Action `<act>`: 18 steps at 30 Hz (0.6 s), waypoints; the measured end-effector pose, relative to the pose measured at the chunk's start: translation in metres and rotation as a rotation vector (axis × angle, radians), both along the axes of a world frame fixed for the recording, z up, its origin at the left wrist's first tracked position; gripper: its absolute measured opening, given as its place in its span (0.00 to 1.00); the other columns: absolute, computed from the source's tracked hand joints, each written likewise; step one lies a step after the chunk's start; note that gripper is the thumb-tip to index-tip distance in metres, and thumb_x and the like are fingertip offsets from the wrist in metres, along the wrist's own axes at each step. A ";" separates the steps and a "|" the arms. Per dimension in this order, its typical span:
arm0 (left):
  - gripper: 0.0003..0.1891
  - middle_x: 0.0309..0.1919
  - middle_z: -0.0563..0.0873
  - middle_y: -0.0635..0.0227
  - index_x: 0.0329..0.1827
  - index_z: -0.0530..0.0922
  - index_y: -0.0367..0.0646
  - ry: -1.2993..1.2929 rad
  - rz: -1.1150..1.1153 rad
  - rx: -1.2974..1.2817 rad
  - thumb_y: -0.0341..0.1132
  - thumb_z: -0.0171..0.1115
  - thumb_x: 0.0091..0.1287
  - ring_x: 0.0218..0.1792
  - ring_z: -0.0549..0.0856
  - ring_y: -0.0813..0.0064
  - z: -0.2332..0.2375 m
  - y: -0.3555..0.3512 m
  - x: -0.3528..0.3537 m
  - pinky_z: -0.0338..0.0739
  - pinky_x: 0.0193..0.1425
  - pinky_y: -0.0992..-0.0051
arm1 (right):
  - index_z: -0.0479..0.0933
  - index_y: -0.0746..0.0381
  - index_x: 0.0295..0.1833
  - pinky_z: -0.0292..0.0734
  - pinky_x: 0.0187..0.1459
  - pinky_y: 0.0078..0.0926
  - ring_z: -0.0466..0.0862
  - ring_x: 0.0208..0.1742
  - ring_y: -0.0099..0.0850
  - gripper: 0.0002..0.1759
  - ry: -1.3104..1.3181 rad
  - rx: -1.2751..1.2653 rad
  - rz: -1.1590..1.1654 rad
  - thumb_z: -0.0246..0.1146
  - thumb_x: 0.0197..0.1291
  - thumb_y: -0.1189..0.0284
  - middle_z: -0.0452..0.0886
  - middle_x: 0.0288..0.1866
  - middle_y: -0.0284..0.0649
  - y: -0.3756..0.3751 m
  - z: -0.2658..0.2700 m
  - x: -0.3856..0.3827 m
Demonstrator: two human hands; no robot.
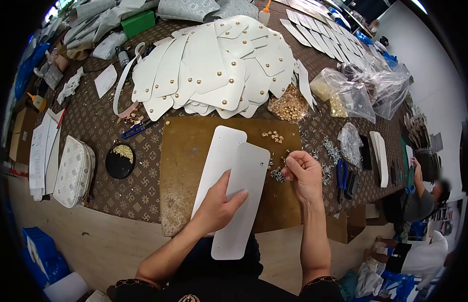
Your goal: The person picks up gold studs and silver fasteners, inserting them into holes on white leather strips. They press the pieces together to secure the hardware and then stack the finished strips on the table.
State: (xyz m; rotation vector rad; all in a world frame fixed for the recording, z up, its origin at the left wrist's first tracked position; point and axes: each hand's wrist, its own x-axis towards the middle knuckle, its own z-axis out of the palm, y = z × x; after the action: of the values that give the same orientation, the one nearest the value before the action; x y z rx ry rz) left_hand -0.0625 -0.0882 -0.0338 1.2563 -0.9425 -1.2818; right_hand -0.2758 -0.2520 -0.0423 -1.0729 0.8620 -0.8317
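- The top white panel [250, 168] is a long strip with rounded ends. Its long axis runs from the near edge of the bench to the far side, with the far end leaning slightly right and the near end hanging past the bench edge.
- A second white panel [221, 148] lies under it and to the left, pointing almost the same way, and the two overlap along their length.
- Both rest on a worn brown work board [186, 166], which sits on a patterned brown tablecloth [100, 126].
- On the far side is a fanned stack of studded white panels [219, 65], and on the right are clear bags of gold studs [339, 95].
- On the left are a black dish of gold studs [120, 160] and a white pouch [73, 171]. Blue-handled pliers [343, 177] lie to the right, and a co-worker [425, 199] sits at far right.
- The left hand [216, 206] grips the top panel at its left edge, about midway along, with one finger laid across its face.
- The right hand [305, 175] is just right of that panel's far end. Its fingertips [290, 163] are pinched together over a scatter of silver rivets [278, 175], but I cannot tell whether one is held.
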 end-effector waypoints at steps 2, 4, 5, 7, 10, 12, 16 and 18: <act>0.26 0.64 0.83 0.50 0.75 0.67 0.31 0.007 0.002 0.002 0.32 0.61 0.79 0.67 0.81 0.64 -0.001 0.000 0.000 0.75 0.72 0.66 | 0.82 0.65 0.51 0.84 0.34 0.20 0.91 0.36 0.27 0.06 0.017 0.011 -0.013 0.69 0.71 0.80 0.88 0.38 0.36 0.001 0.000 0.002; 0.26 0.64 0.83 0.50 0.75 0.67 0.30 0.007 0.005 0.010 0.31 0.61 0.79 0.66 0.82 0.64 -0.002 0.000 0.000 0.75 0.71 0.66 | 0.82 0.65 0.52 0.86 0.36 0.20 0.91 0.39 0.28 0.07 0.024 0.014 -0.022 0.68 0.71 0.80 0.89 0.40 0.38 0.003 0.003 0.004; 0.26 0.64 0.83 0.50 0.75 0.67 0.30 0.008 0.006 0.010 0.31 0.61 0.79 0.66 0.82 0.64 -0.001 0.000 0.000 0.75 0.71 0.66 | 0.82 0.65 0.52 0.86 0.36 0.20 0.91 0.39 0.28 0.07 0.025 0.015 -0.021 0.68 0.71 0.80 0.89 0.40 0.38 0.003 0.003 0.004; 0.26 0.64 0.83 0.50 0.75 0.67 0.30 0.041 0.012 0.010 0.31 0.61 0.79 0.66 0.82 0.63 0.002 0.000 -0.001 0.75 0.71 0.66 | 0.83 0.65 0.53 0.88 0.37 0.22 0.92 0.40 0.30 0.07 0.028 0.016 -0.008 0.67 0.72 0.80 0.89 0.43 0.38 0.003 0.004 0.003; 0.26 0.64 0.83 0.50 0.75 0.67 0.30 0.018 0.001 0.009 0.32 0.60 0.79 0.66 0.82 0.63 0.002 0.000 0.001 0.75 0.72 0.65 | 0.82 0.66 0.55 0.89 0.41 0.24 0.92 0.43 0.31 0.09 0.013 0.037 -0.003 0.68 0.71 0.81 0.89 0.43 0.39 0.004 0.007 0.005; 0.26 0.64 0.83 0.50 0.75 0.67 0.30 0.000 -0.002 0.003 0.32 0.60 0.79 0.67 0.82 0.63 0.000 0.000 0.001 0.75 0.72 0.65 | 0.82 0.66 0.54 0.90 0.43 0.25 0.92 0.45 0.31 0.09 -0.011 0.031 0.013 0.68 0.71 0.81 0.89 0.44 0.40 0.005 0.008 0.005; 0.27 0.65 0.83 0.50 0.76 0.67 0.30 -0.017 -0.002 -0.004 0.32 0.60 0.79 0.67 0.82 0.62 -0.003 -0.001 0.000 0.75 0.72 0.65 | 0.82 0.66 0.52 0.90 0.47 0.27 0.92 0.48 0.32 0.07 -0.034 0.007 0.067 0.67 0.70 0.83 0.88 0.45 0.40 0.004 0.006 0.002; 0.27 0.65 0.83 0.50 0.76 0.67 0.30 -0.001 -0.001 -0.005 0.32 0.60 0.79 0.67 0.82 0.62 -0.004 -0.001 -0.001 0.75 0.72 0.65 | 0.82 0.66 0.51 0.91 0.48 0.27 0.92 0.48 0.33 0.07 -0.039 0.001 0.058 0.67 0.70 0.83 0.88 0.45 0.40 0.004 0.005 0.002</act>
State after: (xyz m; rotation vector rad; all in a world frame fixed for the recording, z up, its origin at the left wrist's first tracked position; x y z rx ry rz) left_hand -0.0632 -0.0892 -0.0375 1.2523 -0.9464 -1.2787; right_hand -0.2738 -0.2482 -0.0373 -1.0728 0.7951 -0.8011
